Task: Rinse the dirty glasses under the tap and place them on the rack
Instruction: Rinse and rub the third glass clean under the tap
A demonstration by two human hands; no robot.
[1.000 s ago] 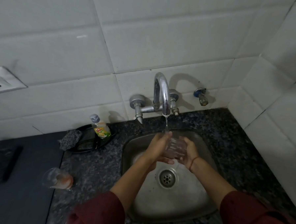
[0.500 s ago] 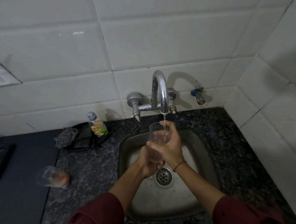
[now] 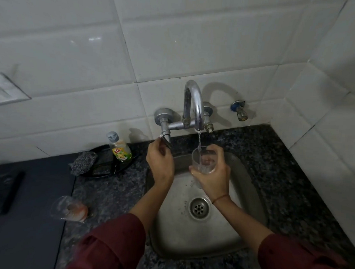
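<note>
**Op:** Logging the step. I am reading this as the rinse of the drinking glass (image 3: 204, 163). Where is it sitting?

**Obs:** I am seeing it over the steel sink (image 3: 218, 239), directly under the spout (image 3: 195, 106). The right hand (image 3: 212, 180) is wrapping it low on the body, fingers curled round the far wall and thumb across the near side. The left hand (image 3: 160, 164) is closing its fingertips on the tap lever (image 3: 165, 141).

**Op:** Orientation?

**Obs:** The long axis is running close to vertical. The mouth is pointing up at the spout, with the rim leaning slightly toward the wall. The stream (image 3: 199, 140) is entering just inside the left of the rim.

**Op:** Noting technique, as judgement only. I am wanting the glass tipped and turned so water is sweeping the whole inner wall, then emptied mouth-down over the drain (image 3: 199, 208). The grip is looking wet, so I am advising a firm hold and a gentle touch on the lever to avoid splashing.

**Obs:** Also logging a second glass (image 3: 70, 208) with orange residue. It is blurred but appears to be lying on its side on the granite counter (image 3: 112, 188), well apart to the left. The rack is not showing in this view.
</note>
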